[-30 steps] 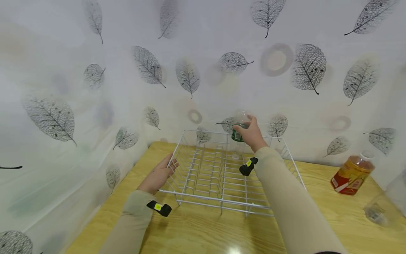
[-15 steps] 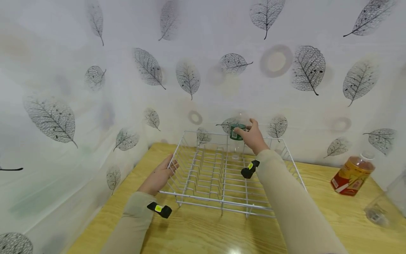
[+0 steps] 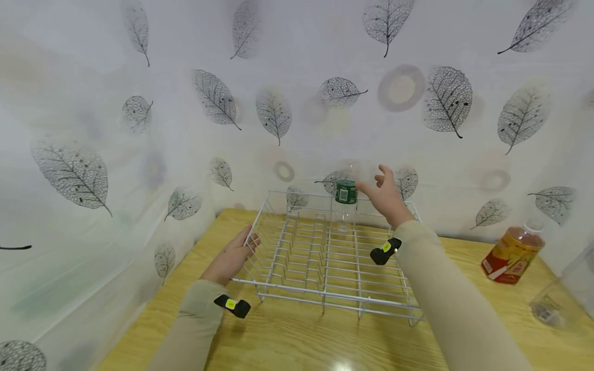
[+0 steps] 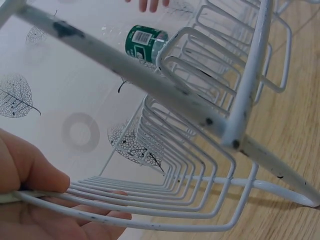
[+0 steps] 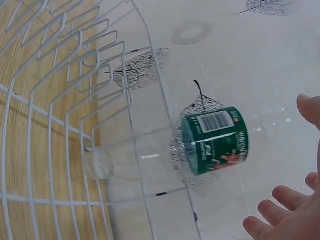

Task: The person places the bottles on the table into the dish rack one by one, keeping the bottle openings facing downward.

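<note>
A white wire dish rack (image 3: 324, 292) stands on the wooden table. My left hand (image 3: 229, 259) holds its left side, and the left wrist view has the thumb (image 4: 42, 172) over a wire with fingers beneath. Toward the rack's back, a clear plastic bottle (image 3: 346, 192) with a green label stands upside down, its narrow neck end down among the wires in the right wrist view. Just right of the bottle is my right hand (image 3: 386, 200), fingers spread and holding nothing. In the right wrist view a gap shows between its fingers and the bottle (image 5: 215, 140).
To the right of the rack, a bottle with orange and red wrapping (image 3: 512, 255) stands on the table (image 3: 287, 335). A clear plastic container (image 3: 552, 306) lies near the right edge. Leaf-patterned sheeting (image 3: 315, 134) hangs close behind the rack.
My right hand has let go of the green-labelled bottle and moved away to the right. The bottle stays upside down in the rack. My left hand keeps its hold.
</note>
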Tool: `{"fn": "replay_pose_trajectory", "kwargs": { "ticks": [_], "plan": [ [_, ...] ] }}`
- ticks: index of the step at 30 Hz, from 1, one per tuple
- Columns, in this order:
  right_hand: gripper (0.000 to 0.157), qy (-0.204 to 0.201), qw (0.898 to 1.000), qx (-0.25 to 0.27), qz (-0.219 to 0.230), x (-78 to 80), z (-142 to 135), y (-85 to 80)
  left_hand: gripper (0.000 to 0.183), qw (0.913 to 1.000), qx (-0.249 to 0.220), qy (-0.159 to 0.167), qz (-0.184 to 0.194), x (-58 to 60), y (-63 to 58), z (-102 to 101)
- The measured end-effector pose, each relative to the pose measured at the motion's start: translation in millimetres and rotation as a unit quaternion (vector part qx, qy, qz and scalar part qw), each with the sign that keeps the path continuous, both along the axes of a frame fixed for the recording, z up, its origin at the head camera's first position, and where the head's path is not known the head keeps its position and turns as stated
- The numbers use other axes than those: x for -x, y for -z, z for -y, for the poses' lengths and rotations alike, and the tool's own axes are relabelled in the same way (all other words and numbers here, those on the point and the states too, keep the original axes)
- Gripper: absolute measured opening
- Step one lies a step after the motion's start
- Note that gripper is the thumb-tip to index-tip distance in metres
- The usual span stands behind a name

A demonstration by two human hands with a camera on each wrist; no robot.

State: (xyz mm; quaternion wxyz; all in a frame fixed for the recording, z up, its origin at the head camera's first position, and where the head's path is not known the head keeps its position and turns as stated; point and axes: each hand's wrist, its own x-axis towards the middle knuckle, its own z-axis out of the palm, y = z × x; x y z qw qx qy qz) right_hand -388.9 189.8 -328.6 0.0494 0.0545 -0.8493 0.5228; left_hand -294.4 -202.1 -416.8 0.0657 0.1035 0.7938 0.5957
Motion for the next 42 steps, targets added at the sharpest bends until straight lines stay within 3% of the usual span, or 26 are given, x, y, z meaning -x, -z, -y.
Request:
{"fn": "replay_pose_trajectory", "kwargs": {
  "ticks": [16, 28, 35, 42],
  "plan": [
    [0.109, 0.002, 0.999, -0.028, -0.036, -35.9, -40, -19.1, 0.068, 1.0, -0.005, -0.006, 0.004, -3.7, 4.9, 5],
    [0.097, -0.017, 0.995, -0.052, -0.082, -85.1, -77, -22.9, 0.07, 0.9998, 0.007, -0.013, 0.015, -11.5, 4.1, 9],
    [0.092, 0.015, 0.994, -0.041, -0.1, -118.9, -106, -19.8, 0.067, 0.9996, 0.016, -0.007, 0.021, -10.0, 1.7, 9],
    [0.092, 0.075, 0.988, -0.069, -0.114, -153.3, -135, -7.9, 0.064, 0.9997, 0.025, -0.007, 0.001, -5.0, 0.5, 7]
  ]
}}
